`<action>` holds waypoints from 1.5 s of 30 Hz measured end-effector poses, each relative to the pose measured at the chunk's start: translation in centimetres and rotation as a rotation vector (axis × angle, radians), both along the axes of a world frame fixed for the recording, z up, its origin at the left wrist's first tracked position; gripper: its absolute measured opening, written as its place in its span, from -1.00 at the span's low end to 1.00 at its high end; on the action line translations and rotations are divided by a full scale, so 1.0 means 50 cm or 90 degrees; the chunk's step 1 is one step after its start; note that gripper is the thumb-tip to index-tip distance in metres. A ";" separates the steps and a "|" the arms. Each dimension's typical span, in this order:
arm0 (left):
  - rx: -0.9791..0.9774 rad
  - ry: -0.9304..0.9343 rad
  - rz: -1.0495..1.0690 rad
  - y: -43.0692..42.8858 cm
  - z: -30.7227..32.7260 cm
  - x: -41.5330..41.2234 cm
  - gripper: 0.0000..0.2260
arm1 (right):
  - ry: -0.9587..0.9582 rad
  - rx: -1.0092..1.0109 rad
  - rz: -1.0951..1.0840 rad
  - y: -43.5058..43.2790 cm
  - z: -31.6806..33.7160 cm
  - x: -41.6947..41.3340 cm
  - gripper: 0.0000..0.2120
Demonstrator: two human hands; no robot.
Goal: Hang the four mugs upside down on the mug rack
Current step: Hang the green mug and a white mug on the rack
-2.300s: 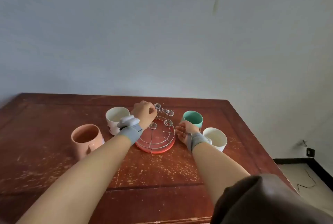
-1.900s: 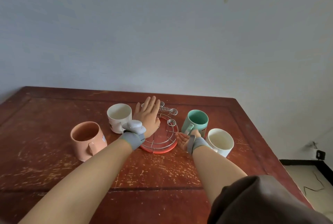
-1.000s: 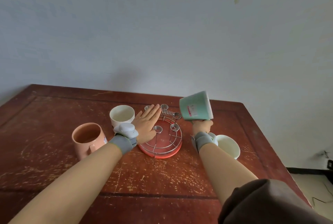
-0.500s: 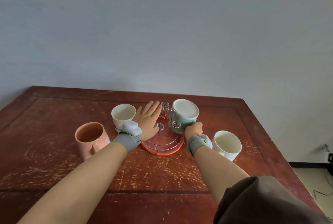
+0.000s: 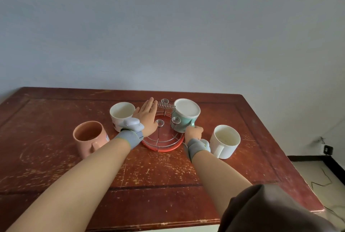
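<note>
The mug rack, a round red tray with a wire grid and coiled spring posts, sits mid-table. A green mug stands upside down on its right side, white base up. My right hand grips the green mug's handle at its lower right. My left hand lies flat and open on the rack's left side. A white mug stands upright left of the rack, a pink mug further left, and another white mug upright to the right.
The wooden table is worn and scratched, its right edge close to the right white mug. A grey wall rises behind. A dark sleeve or garment fills the lower right corner.
My right hand took the green mug from the table, lifted and turned it over, then lowered it onto the rack's right side. My left hand went flat and has stayed on the rack.
</note>
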State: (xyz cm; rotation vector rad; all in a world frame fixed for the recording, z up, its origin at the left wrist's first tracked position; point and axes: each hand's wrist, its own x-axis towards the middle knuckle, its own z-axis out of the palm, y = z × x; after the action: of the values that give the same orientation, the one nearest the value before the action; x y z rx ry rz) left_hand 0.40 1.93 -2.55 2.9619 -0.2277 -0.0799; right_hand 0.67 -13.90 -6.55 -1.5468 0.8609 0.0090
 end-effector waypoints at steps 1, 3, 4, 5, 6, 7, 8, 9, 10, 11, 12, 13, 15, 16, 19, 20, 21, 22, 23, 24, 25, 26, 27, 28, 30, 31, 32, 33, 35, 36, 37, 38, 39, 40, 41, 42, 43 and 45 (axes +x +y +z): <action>-0.002 -0.001 0.001 -0.003 0.001 -0.003 -0.35 | -0.010 0.044 -0.044 0.000 -0.006 -0.015 -0.61; -0.013 -0.001 0.010 -0.007 0.001 -0.004 -0.35 | -0.040 0.165 -0.131 -0.001 -0.025 -0.038 -0.53; -0.018 -0.001 0.016 -0.008 0.001 -0.002 -0.36 | -0.058 0.235 -0.182 -0.006 -0.032 -0.045 -0.45; -0.021 0.002 0.018 -0.010 0.002 -0.004 -0.36 | -0.073 0.309 -0.230 -0.018 -0.038 -0.057 -0.40; -0.023 0.002 0.019 -0.011 0.003 -0.004 -0.36 | -0.083 0.383 -0.282 -0.030 -0.039 -0.067 -0.33; -0.025 0.002 0.018 -0.014 0.005 -0.004 -0.36 | -0.086 0.448 -0.331 -0.045 -0.036 -0.078 -0.27; -0.024 0.003 0.022 -0.012 0.005 -0.003 -0.35 | -0.095 0.508 -0.372 -0.053 -0.032 -0.085 -0.22; -0.027 0.003 0.021 -0.015 0.006 -0.002 -0.35 | -0.108 0.560 -0.401 -0.068 -0.026 -0.091 -0.20; -0.029 0.003 0.022 -0.015 0.005 -0.002 -0.35 | -0.114 0.603 -0.415 -0.076 -0.027 -0.094 -0.20; -0.029 0.002 0.024 -0.014 0.005 -0.002 -0.36 | -0.116 0.646 -0.423 -0.080 -0.027 -0.097 -0.23; -0.030 0.002 0.025 -0.014 0.006 -0.001 -0.36 | -0.107 0.690 -0.421 -0.082 -0.032 -0.096 -0.29; -0.031 0.003 0.024 -0.013 0.005 -0.003 -0.36 | -0.111 0.717 -0.421 -0.077 -0.044 -0.096 -0.37; -0.032 0.009 0.022 -0.011 0.004 -0.003 -0.36 | -0.146 0.659 -0.392 -0.072 -0.065 -0.104 -0.49; -0.034 0.010 0.024 -0.008 0.004 -0.003 -0.36 | -0.165 0.636 -0.396 -0.073 -0.069 -0.103 -0.51; -0.045 0.015 0.024 -0.005 0.001 -0.007 -0.35 | -0.148 0.721 -0.470 -0.099 -0.062 -0.101 -0.52; -0.051 0.018 0.025 -0.005 -0.001 -0.008 -0.35 | -0.132 0.743 -0.473 -0.105 -0.059 -0.102 -0.53; -0.055 0.022 0.027 -0.004 -0.001 -0.008 -0.35 | -0.126 0.754 -0.467 -0.108 -0.059 -0.104 -0.57; -0.059 0.026 0.028 -0.003 -0.001 -0.008 -0.34 | -0.130 0.750 -0.454 -0.104 -0.061 -0.112 -0.64; -0.063 0.029 0.026 -0.001 0.001 -0.006 -0.34 | -0.146 0.751 -0.431 -0.098 -0.067 -0.119 -0.72; -0.067 0.033 0.023 0.000 0.003 -0.005 -0.34 | -0.145 0.737 -0.411 -0.097 -0.072 -0.124 -0.73; -0.074 0.036 0.018 0.002 0.006 -0.003 -0.34 | -0.145 0.701 -0.378 -0.098 -0.071 -0.130 -0.71; -0.084 0.043 0.013 0.005 0.007 -0.002 -0.34 | -0.146 0.652 -0.362 -0.099 -0.070 -0.135 -0.70; -0.104 0.050 0.012 0.010 0.009 0.000 -0.34 | -0.142 0.592 -0.327 -0.098 -0.054 -0.135 -0.71; -0.136 0.059 0.012 0.010 0.009 0.002 -0.33 | -0.151 0.516 -0.301 -0.100 -0.041 -0.133 -0.71; -0.244 0.075 0.033 0.014 0.007 0.009 -0.32 | -0.189 0.394 -0.259 -0.095 -0.009 -0.127 -0.72; -0.315 0.087 0.051 0.015 0.006 0.011 -0.32 | -0.202 0.320 -0.233 -0.090 0.006 -0.125 -0.72; -0.378 0.095 0.061 0.012 0.010 0.011 -0.32 | -0.214 0.243 -0.204 -0.089 0.022 -0.121 -0.71; -0.420 0.101 0.067 0.010 0.013 0.011 -0.33 | -0.228 0.179 -0.172 -0.084 0.036 -0.118 -0.68; -0.453 0.111 0.078 0.007 0.020 0.010 -0.32 | -0.246 0.087 -0.117 -0.070 0.052 -0.112 -0.62; -0.459 0.111 0.083 0.008 0.023 0.009 -0.31 | -0.247 0.056 -0.090 -0.059 0.055 -0.106 -0.61; -0.461 0.113 0.084 0.007 0.023 0.009 -0.31 | -0.242 0.029 -0.074 -0.050 0.054 -0.100 -0.60; -0.462 0.113 0.084 0.007 0.022 0.010 -0.30 | -0.239 0.005 -0.062 -0.041 0.049 -0.093 -0.60; -0.462 0.116 0.085 0.009 0.022 0.009 -0.30 | -0.234 -0.017 -0.054 -0.033 0.046 -0.088 -0.60; -0.462 0.120 0.087 0.010 0.023 0.009 -0.30 | -0.228 -0.033 -0.053 -0.026 0.043 -0.084 -0.60; -0.460 0.123 0.087 0.010 0.026 0.008 -0.30 | -0.222 -0.049 -0.055 -0.020 0.043 -0.081 -0.60; -0.458 0.126 0.086 0.010 0.027 0.007 -0.30 | -0.213 -0.066 -0.057 -0.015 0.043 -0.078 -0.62; -0.456 0.129 0.084 0.010 0.028 0.007 -0.30 | -0.202 -0.080 -0.058 -0.011 0.045 -0.077 -0.64; -0.456 0.136 0.083 0.012 0.029 0.007 -0.30 | -0.177 -0.090 -0.063 -0.004 0.047 -0.074 -0.70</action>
State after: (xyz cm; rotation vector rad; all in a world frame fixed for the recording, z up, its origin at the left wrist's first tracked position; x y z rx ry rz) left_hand 0.75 2.52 -1.11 2.2274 -0.0202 -0.2394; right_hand -3.03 -14.11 -4.20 -1.5892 0.7268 -0.3380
